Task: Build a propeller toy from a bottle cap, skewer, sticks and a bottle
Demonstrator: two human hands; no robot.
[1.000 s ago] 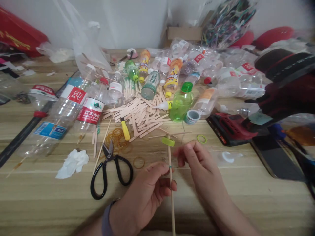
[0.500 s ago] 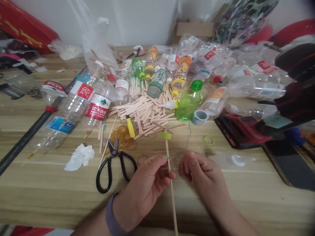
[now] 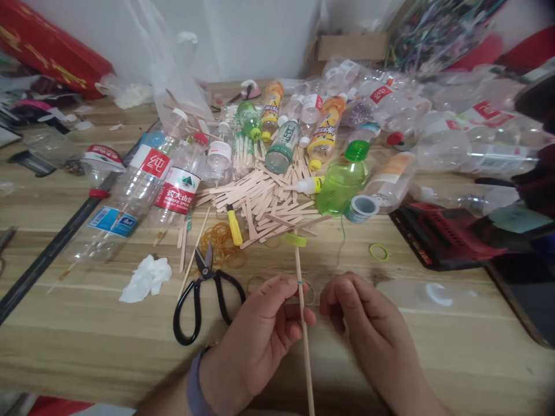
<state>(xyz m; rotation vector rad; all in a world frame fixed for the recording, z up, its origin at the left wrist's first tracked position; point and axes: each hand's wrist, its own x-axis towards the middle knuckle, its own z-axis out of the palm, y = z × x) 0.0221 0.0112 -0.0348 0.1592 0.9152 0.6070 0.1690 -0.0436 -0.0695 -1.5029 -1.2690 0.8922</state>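
Here, seen from above, a person's two bare hands meet low in the middle of a cluttered wooden table [image 3: 455, 358]. The left hand [image 3: 260, 332] pinches a thin wooden stick [image 3: 305, 346] between thumb and fingertips, closed firmly around it. The stick stands nearly upright, tilted slightly, with a yellow-green bottle cap [image 3: 295, 239] on its top end and a small teal band [image 3: 299, 283] wrapped around it just above the thumb. The right hand [image 3: 368, 323] sits just beside the stick with its fingers curled inwards; whether it holds anything cannot be told. Black scissors [image 3: 207, 300] lie open to the left of the hands, near a crumpled white tissue [image 3: 147, 277]. Beyond them are loose rubber bands [image 3: 219, 237], a heap of flat craft sticks [image 3: 260, 202], a green bottle [image 3: 342, 179] and many clear plastic bottles lying on their sides
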